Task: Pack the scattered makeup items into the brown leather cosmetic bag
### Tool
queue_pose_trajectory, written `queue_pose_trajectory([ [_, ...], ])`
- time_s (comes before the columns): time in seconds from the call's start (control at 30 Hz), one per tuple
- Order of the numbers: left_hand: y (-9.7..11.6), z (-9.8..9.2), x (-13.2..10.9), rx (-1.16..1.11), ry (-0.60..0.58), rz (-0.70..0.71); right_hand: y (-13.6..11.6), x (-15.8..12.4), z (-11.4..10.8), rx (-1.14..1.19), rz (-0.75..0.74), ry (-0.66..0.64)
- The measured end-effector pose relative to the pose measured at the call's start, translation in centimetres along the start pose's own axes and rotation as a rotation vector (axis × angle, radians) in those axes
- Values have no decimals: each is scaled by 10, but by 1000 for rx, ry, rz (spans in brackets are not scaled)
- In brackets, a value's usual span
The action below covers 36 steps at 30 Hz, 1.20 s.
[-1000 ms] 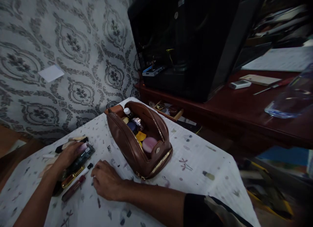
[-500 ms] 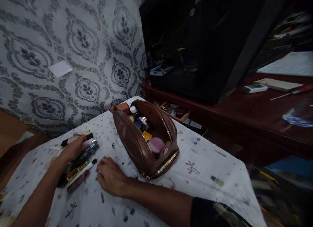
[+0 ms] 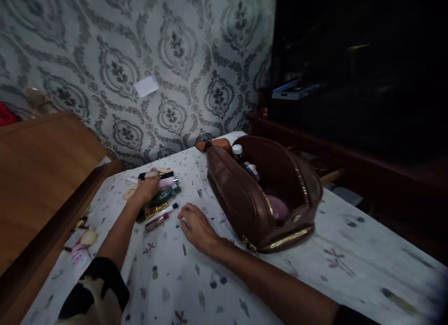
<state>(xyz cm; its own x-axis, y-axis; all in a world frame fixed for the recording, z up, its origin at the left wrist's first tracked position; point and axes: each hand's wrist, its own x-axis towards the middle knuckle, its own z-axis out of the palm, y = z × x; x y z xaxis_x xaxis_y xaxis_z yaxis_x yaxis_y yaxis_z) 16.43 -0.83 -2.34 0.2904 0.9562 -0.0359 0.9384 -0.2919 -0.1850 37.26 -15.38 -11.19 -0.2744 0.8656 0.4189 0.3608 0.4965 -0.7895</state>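
Observation:
On the left of the table, my left hand (image 3: 148,188) lies palm down with its fingers closed over a pink tube (image 3: 167,182) in a row of cosmetics. Around it are a black tube (image 3: 168,174), a dark green packet (image 3: 170,193), a gold-coloured item (image 3: 157,209), a white tube with a black cap (image 3: 168,212) and a dark red lip gloss tube (image 3: 156,222). My right hand (image 3: 199,228) rests on the cloth, fingers loosely bent and holding nothing, between the row and a brown toiletry bag (image 3: 238,199). The unzipped bag holds a white-capped bottle (image 3: 237,150) and a pink round item (image 3: 277,207).
A patterned white cloth (image 3: 196,287) covers the table. More small items, one a pink-purple piece (image 3: 80,254), lie at its left edge beside a wooden panel (image 3: 45,175). Behind the bag stand a dark red desk (image 3: 266,129) and a large black screen (image 3: 350,105).
My view has turned left, so everything appears shifted right and the wooden panel with the left-edge items has come into sight. Both hands remain at about the same places on the table.

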Motion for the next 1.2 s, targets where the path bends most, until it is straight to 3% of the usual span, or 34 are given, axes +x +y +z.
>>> queue_pose_trajectory([
  [0.17, 1, 1, -9, 56, 25, -29, 3, 0, 0, 20, -24, 1],
  [0.43, 14, -10, -21, 85, 115, 2, -2, 0, -1, -42, -2, -1],
  [0.77, 16, -23, -33, 78, 143, -14, -5, -2, -3, -72, 1, 12],
  [1.0, 24, -29, -40, -109, 339, 25, -3, 0, -3, -71, -13, 8],
  [1.2, 43, -20, -53, -296, 512, 126, -1, 1, -3, -43, -36, 9],
])
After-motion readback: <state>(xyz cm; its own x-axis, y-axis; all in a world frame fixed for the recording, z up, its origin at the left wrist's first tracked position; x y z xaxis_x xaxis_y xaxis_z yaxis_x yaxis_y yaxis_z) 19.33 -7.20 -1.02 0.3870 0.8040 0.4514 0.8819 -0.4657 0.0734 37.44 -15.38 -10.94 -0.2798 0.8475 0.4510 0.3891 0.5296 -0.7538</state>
